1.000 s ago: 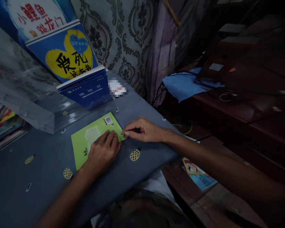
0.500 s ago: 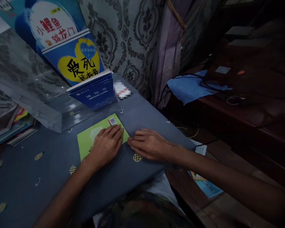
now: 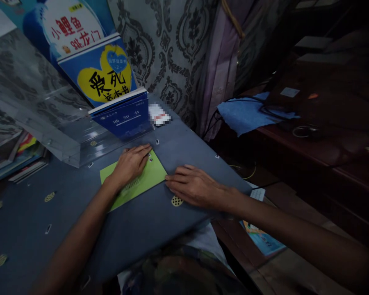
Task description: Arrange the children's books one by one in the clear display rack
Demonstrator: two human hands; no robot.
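Observation:
A thin light-green booklet [image 3: 152, 170] lies closed on the grey-blue table cover [image 3: 135, 241]. My left hand [image 3: 130, 162] rests flat across its left part, fingers stretched toward the far edge and partly hiding a barcode. At the booklet's right corner, my right hand [image 3: 192, 184] has its fingers bent and drawn together, the tips on the corner; its thumb is hidden. Just beyond stands a clear acrylic book stand [image 3: 70, 151] with a dark blue booklet [image 3: 126, 123] in front and a blue book with a yellow heart [image 3: 107, 76] behind.
More books [image 3: 18, 162] are stacked at the far left. A pixelated white item [image 3: 159, 114] sits by the stand. Right of the table, a dark red wooden surface [image 3: 326, 147] holds a blue cloth [image 3: 249, 112] and black cables. A patterned curtain [image 3: 172, 49] hangs behind.
My left hand has slid away from me, toward the booklet's far edge, and now covers part of the barcode. My right hand stays at the corner. The view has shifted slightly.

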